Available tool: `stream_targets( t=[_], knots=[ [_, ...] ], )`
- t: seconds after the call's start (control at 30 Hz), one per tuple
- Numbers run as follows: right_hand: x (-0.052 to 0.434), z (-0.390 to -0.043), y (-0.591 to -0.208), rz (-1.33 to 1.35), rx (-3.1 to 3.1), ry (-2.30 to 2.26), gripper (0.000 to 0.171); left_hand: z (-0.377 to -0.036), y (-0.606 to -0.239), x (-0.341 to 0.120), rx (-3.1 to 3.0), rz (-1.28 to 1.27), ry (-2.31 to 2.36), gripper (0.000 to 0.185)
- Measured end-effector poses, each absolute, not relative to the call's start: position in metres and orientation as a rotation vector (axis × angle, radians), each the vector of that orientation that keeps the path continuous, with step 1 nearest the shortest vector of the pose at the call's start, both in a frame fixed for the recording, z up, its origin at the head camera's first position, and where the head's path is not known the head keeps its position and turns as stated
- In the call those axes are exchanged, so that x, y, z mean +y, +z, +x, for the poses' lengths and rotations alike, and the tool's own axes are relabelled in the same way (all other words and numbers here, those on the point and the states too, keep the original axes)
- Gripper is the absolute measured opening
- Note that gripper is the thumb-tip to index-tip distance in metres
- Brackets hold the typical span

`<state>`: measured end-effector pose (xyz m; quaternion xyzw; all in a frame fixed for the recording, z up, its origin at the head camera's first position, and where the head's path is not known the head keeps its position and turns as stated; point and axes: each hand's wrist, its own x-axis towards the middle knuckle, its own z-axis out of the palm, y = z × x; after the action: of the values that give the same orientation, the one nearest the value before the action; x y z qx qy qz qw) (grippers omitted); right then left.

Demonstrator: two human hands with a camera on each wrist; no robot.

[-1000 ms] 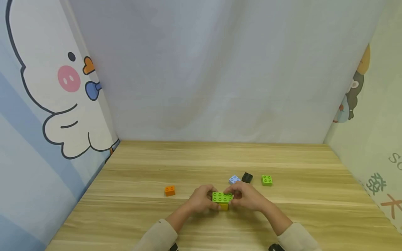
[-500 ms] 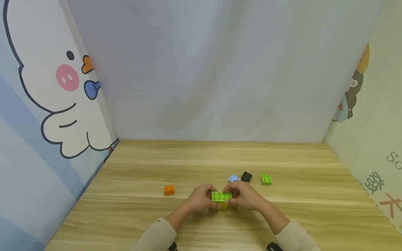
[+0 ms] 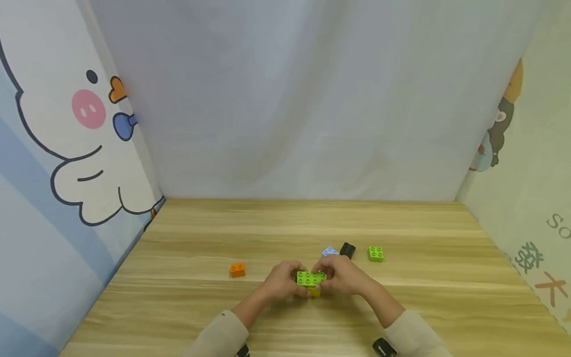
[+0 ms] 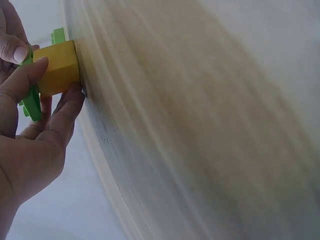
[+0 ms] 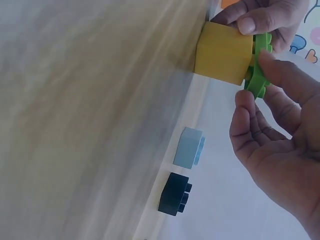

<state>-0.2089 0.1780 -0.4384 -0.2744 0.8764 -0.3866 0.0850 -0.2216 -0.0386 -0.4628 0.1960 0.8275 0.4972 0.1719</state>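
A flat green brick [image 3: 311, 278] sits on top of a yellow brick [image 3: 314, 292] that stands on the wooden table [image 3: 285, 223]. My left hand [image 3: 284, 281] pinches the stack from the left, thumb on the yellow brick [image 4: 59, 67]. My right hand [image 3: 341, 275] grips the green brick [image 5: 258, 72] from the right, fingers curled over it above the yellow brick [image 5: 223, 52]. In the left wrist view only an edge of the green brick [image 4: 31, 102] shows past my fingers.
An orange brick [image 3: 237, 269] lies to the left of the hands. Behind the right hand lie a light blue brick [image 3: 329, 252], a black brick [image 3: 347, 249] and a small green brick [image 3: 375, 254]. Printed cloth walls close in three sides.
Both hands and the stack have shifted slightly left in the head view, and the fingers have closed more tightly over the green brick.
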Motion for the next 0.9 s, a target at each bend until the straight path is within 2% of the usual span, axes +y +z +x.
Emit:
stream_targets(
  t=[0.9],
  knots=[
    [0.1752, -0.2041, -0.4406, -0.781, 2.665, -1.184, 0.024, -0.2201, -0.4608, -0.0397, 2.349, 0.555, 1.409, 0.035]
  ],
)
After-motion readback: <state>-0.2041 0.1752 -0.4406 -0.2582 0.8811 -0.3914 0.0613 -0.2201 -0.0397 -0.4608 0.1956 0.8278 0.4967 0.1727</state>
